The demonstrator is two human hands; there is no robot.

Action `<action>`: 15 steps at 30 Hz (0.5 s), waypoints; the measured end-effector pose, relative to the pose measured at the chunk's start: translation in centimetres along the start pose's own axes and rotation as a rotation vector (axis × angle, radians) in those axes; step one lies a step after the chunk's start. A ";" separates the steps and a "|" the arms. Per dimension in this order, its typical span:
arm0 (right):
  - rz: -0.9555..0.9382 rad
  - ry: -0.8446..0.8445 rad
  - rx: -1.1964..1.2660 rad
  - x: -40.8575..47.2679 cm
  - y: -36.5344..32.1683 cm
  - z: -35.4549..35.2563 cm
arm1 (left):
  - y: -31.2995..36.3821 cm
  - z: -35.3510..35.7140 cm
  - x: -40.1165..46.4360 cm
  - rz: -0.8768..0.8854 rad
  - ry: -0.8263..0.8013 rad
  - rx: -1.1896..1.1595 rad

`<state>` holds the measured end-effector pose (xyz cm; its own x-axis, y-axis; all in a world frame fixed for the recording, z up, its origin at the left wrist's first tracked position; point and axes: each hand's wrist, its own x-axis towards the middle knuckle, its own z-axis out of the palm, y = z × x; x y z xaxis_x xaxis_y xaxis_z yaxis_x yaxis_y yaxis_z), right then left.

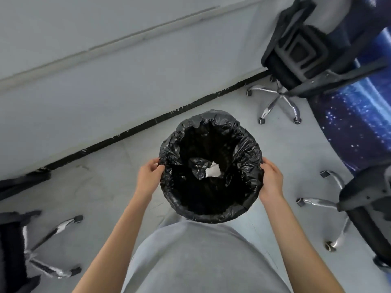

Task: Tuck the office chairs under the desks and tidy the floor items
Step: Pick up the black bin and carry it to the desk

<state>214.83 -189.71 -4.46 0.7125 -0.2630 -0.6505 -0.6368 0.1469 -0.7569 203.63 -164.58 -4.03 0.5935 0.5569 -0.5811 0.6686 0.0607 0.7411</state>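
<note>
floor ahead of bin [211,166] clear to wall [105,70] | chairs: R-far [296,56], R-near [364,197], L [12,240]

Your two bare arms reach forward and down, almost parallel, with a gap between them. Your left hand [149,173] is on the left side of the bin [243,210] rim, its fingers curled on the edge. Your right hand [271,179] is on the right side, closed on the rim in the same way. Both wrists are straight.

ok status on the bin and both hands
Left hand and right hand grip the bin rim. Crumpled paper inside. Chairs either side, none in the way.
</note>
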 end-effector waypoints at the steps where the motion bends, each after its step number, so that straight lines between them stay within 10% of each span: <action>1: 0.004 0.048 0.037 0.8 -0.8 0.4 | 1.8 0.5 1.4 0.021 -0.042 0.035; 15: 0.016 0.256 0.248 16.0 -12.2 5.8 | 20.0 12.3 17.9 0.120 -0.189 0.198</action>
<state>235.74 -190.15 -6.01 0.5857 -0.4850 -0.6494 -0.5341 0.3717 -0.7593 233.10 -163.60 -3.72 0.7344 0.3846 -0.5592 0.6516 -0.1691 0.7395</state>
